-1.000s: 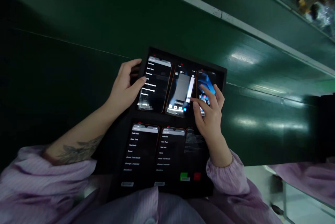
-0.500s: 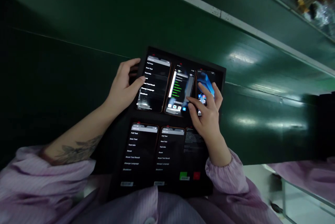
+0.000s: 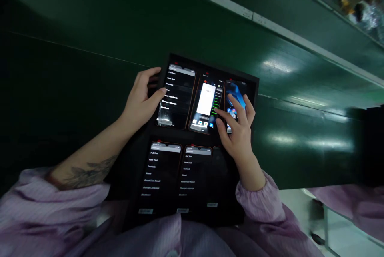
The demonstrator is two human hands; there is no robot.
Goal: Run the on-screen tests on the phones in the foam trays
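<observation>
App cards have slid rightward on the orange-rimmed black phone beneath one loosely spread right hand. One left hand grips the black rectangular tray of six phones.

From where I stand, lower-left phone and lower-middle phone both read: Full Test, Item Test, Test Info, Reset, Reset Test Result, Change Language, Shutdown. Upper-left phone: same list, partly hidden. Upper-right phone: blue icon, white "f". Lower stickers: illegible.

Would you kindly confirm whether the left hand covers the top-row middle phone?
No, the left hand is at the left edge of the black tray.
</observation>
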